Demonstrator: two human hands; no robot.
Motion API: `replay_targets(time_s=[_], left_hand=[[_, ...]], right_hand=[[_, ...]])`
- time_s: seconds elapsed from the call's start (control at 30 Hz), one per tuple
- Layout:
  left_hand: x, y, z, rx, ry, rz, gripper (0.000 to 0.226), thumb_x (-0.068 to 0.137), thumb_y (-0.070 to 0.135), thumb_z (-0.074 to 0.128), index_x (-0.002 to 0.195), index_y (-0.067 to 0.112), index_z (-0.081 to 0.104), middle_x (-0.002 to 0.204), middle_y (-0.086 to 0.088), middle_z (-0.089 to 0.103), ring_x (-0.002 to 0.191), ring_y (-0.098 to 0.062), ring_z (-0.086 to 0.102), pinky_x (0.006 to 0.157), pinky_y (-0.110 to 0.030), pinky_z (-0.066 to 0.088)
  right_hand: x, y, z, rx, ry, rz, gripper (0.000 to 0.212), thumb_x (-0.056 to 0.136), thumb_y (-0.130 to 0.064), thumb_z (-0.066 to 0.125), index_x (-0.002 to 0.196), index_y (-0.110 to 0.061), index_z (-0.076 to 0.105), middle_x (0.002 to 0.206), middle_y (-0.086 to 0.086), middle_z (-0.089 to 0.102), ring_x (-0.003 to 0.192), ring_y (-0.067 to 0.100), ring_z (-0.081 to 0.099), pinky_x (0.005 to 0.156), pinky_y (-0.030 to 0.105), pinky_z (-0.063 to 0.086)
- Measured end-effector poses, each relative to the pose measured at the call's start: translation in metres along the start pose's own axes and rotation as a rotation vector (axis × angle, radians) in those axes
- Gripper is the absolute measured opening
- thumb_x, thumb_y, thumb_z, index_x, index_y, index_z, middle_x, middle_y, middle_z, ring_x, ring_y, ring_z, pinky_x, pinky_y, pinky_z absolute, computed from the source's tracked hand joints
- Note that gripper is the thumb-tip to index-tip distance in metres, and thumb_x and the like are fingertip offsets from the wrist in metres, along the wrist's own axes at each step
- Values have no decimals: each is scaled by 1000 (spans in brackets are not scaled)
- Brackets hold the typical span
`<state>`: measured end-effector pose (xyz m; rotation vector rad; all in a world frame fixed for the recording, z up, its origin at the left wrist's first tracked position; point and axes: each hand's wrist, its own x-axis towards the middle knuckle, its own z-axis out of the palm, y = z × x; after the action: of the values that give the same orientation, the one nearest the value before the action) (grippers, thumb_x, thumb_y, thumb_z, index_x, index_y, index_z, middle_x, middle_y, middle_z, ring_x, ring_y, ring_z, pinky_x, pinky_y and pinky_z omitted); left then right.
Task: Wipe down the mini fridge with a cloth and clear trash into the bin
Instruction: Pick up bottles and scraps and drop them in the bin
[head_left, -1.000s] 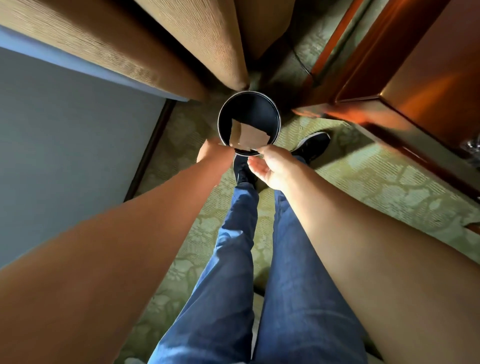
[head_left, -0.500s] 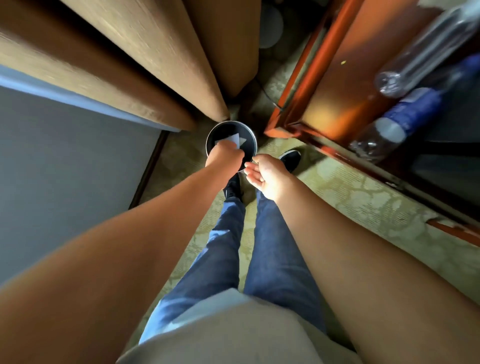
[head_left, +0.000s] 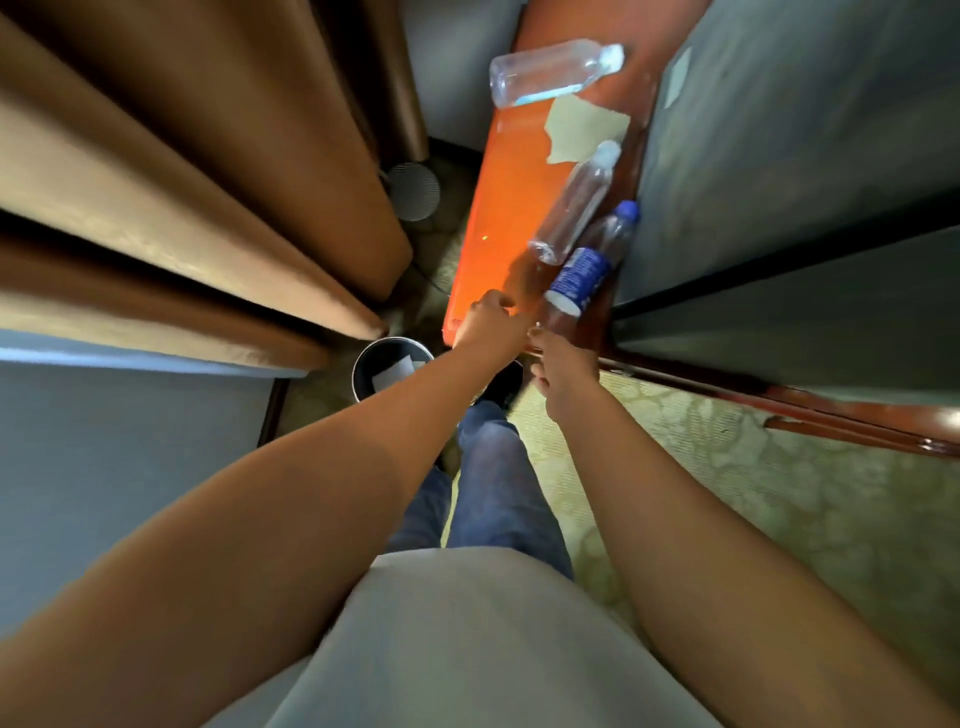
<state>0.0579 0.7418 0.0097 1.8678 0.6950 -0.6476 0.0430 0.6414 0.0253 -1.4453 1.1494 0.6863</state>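
Both hands are empty with loosely curled fingers, left hand (head_left: 488, 319) over the orange cabinet top (head_left: 498, 218), right hand (head_left: 558, 371) just beside it. 3 plastic bottles (head_left: 582, 208) and a paper scrap (head_left: 582, 130) lie up there; the bin (head_left: 363, 364) sits on the floor below, paper inside.

shelf (head_left: 498, 208): glossy wood | bottles (head_left: 553, 73): clear plastic | curtain (head_left: 208, 182): matt cloth
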Motion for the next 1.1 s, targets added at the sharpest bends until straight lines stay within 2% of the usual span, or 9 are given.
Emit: replay_targets(time_s=[0.13,0.27,0.4,0.57,0.67,0.77,0.9,1.03,1.1], left_hand=[[16,27,21,8,-94,24,45,89,28,53,133,16,53,120,-6,60,98,-27,63,83,-39,56],[28,35,31,100,-178,25,41,95,24,44,135,17,51,116,-7,64,94,-23,65,78,-34,53],[26,32,30,66,-224,-30,43,96,18,44,138,14,49,120,-11,62,97,-27,66,82,-38,57],[18,17,20,120,-233,-19,9,92,14,50,92,16,58,87,-3,58,77,-19,56,74,-36,48],[9,1,13,126,-246,-41,21,92,16,49,111,15,59,97,-2,55,87,-20,56,78,-35,49],[2,-21,6,144,-274,-85,30,91,12,47,118,9,60,105,-8,61,95,-25,58,78,-33,47],[-4,-60,-1,204,-291,-130,22,90,1,44,76,17,48,76,-3,47,71,-15,41,59,-20,33],[-7,-111,-15,171,-293,-213,24,92,2,48,110,10,62,92,-3,54,81,-17,51,70,-26,42],[-9,-136,-23,134,-295,-266,17,93,3,52,100,16,60,91,0,55,88,-18,52,78,-27,48]], right_hand=[[20,-13,-15,11,147,-82,75,79,-34,86,138,-10,47,126,7,62,110,23,62,100,43,54],[37,-18,-14,-62,67,-63,57,91,-36,73,140,-16,51,124,8,64,110,22,62,103,45,52],[39,-13,-16,-99,-10,-32,23,96,-33,66,116,-20,64,99,2,68,92,15,66,95,37,55],[31,5,-15,-161,-109,-19,35,100,-22,61,133,-12,61,100,2,63,123,28,63,93,32,52],[24,21,-11,-142,-139,46,42,96,-20,66,133,-2,60,119,17,67,130,30,57,108,39,47],[21,44,-7,-178,-213,93,43,91,-15,69,130,-1,62,120,14,71,121,20,65,111,34,46],[20,79,3,-224,-255,104,39,90,-19,74,126,-4,65,102,8,72,108,17,69,108,31,47],[22,116,19,-361,-287,103,12,87,-16,77,94,-14,68,73,-2,66,63,4,64,77,19,49],[25,135,32,-482,-286,90,25,84,-18,80,106,-13,68,80,0,64,72,10,61,80,23,51]])
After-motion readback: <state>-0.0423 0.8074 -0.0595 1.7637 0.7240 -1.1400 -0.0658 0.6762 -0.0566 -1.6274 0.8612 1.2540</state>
